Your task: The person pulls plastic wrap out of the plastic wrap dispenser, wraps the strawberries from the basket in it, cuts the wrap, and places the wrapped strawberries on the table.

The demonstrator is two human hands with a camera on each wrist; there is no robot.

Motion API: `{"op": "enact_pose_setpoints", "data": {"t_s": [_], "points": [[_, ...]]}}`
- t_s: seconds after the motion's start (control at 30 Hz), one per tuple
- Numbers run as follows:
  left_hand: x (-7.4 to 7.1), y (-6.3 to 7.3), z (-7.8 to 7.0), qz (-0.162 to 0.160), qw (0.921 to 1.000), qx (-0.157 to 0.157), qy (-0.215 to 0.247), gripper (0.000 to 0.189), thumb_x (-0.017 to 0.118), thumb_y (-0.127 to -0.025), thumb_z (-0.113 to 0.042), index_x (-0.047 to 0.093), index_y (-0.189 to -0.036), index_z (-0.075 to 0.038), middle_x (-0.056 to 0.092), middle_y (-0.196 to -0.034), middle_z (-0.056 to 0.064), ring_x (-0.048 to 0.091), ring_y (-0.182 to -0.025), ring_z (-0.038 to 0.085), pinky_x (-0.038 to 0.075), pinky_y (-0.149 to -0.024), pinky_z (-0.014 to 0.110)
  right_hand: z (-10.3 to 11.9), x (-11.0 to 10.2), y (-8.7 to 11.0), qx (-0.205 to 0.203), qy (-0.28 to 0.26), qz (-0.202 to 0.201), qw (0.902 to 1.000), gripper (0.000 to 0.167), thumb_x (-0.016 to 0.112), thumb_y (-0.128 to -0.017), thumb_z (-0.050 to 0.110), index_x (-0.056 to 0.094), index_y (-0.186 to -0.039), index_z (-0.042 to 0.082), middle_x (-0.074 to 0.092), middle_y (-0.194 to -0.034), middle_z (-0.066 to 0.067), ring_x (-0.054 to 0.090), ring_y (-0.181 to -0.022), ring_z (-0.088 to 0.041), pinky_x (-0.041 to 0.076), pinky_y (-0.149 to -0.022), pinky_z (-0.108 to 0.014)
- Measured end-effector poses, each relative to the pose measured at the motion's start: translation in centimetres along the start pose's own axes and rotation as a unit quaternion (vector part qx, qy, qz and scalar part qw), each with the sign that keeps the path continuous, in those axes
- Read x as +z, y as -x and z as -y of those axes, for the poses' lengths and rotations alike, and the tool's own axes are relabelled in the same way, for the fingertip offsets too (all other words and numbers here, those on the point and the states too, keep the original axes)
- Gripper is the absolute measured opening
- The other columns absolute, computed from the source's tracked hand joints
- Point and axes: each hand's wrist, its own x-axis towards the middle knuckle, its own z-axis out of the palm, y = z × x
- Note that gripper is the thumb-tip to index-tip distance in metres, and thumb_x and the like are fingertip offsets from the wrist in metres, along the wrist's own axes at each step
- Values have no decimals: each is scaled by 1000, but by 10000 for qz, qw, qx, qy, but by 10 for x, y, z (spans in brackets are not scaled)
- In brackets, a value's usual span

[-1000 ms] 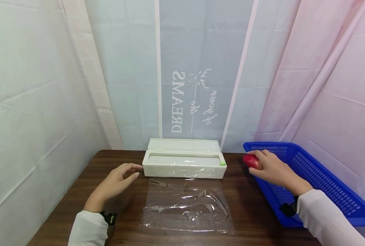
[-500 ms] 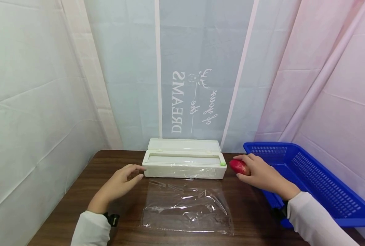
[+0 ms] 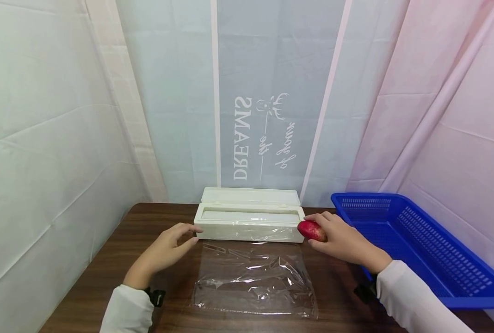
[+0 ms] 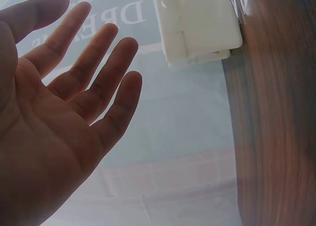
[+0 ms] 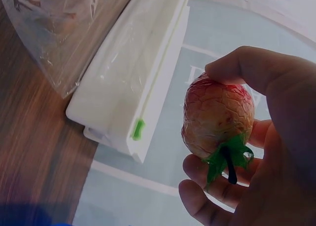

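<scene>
My right hand [image 3: 338, 238] grips a red fruit [image 3: 312, 230] beside the right end of the white cling film dispenser [image 3: 249, 231]. In the right wrist view the fruit [image 5: 217, 115] has wrinkled red and pale skin, a green leaf cap and a dark stem, like an artificial strawberry. Thumb and fingers lie around it. My left hand [image 3: 165, 247] holds nothing, near the dispenser's left end. Its fingers are loosely bent in the left wrist view. From the dispenser's front a clear sheet of cling film [image 3: 255, 282] stretches over the table. The dispenser's lid [image 3: 251, 196] stands raised.
A blue perforated plastic basket [image 3: 422, 245] stands on the right side of the brown wooden table [image 3: 147, 212]. A small green slider [image 5: 138, 130] sits on the dispenser's right end. Cloth curtains [image 3: 180, 115] hang behind and on both sides.
My right hand has carried the red fruit leftward, from over the basket's edge to the dispenser's right end. My left hand has shifted slightly to the right.
</scene>
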Motion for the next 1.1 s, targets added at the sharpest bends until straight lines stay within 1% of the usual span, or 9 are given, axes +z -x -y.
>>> {"op": "enact_pose_setpoints", "data": {"t_s": [0.17,0.37,0.5,0.57,0.73,0.9,1.1], "points": [[2,0,-3,80,9999,62,12,27,60,-103,-24,65,-128,-15,61,-131,6,56,-122,33,49,-93,57,4,6,0,-20,-56,54,10000,49,79,-83,28,64,-127,12,59,-100,0,53,-85,-14,47,-62,-28],[5,-2,-4,166,9998,-13,65,25,61,-102,-23,65,-127,-17,61,-129,4,57,-120,34,48,-94,56,7,14,0,-75,-181,122,9997,49,79,-83,29,63,-126,13,57,-101,2,52,-87,-13,48,-65,-28],[7,-3,-5,220,9997,54,110,25,60,-103,-24,65,-126,-18,61,-128,2,58,-119,33,48,-95,55,9,21,-1,-130,-236,74,9996,51,80,-81,27,63,-127,13,59,-103,2,53,-90,-14,50,-68,-30],[8,-3,-6,222,9996,99,117,24,60,-103,-24,66,-126,-18,62,-126,2,58,-118,32,48,-95,55,11,23,-2,-140,-260,34,9996,52,81,-80,26,63,-127,12,60,-105,1,53,-92,-15,51,-70,-31],[10,-4,-8,238,9995,153,153,24,61,-102,-21,66,-125,-15,62,-125,2,57,-119,37,47,-96,55,14,28,-3,-166,-359,-28,9992,52,82,-79,22,62,-126,12,60,-108,-1,54,-96,-16,52,-75,-33],[13,-5,-9,291,9992,216,195,24,61,-102,-19,66,-124,-13,62,-126,3,57,-120,35,47,-97,55,17,31,-5,-219,-523,-60,9984,48,82,-78,19,61,-121,12,59,-105,-2,54,-96,-17,52,-77,-35],[15,-5,-10,396,9986,281,188,26,59,-104,-23,65,-126,-11,61,-128,3,57,-121,33,46,-98,54,20,35,-8,-187,-819,-115,9964,48,82,-78,15,61,-120,12,59,-103,0,53,-96,-17,50,-77,-35]]}}
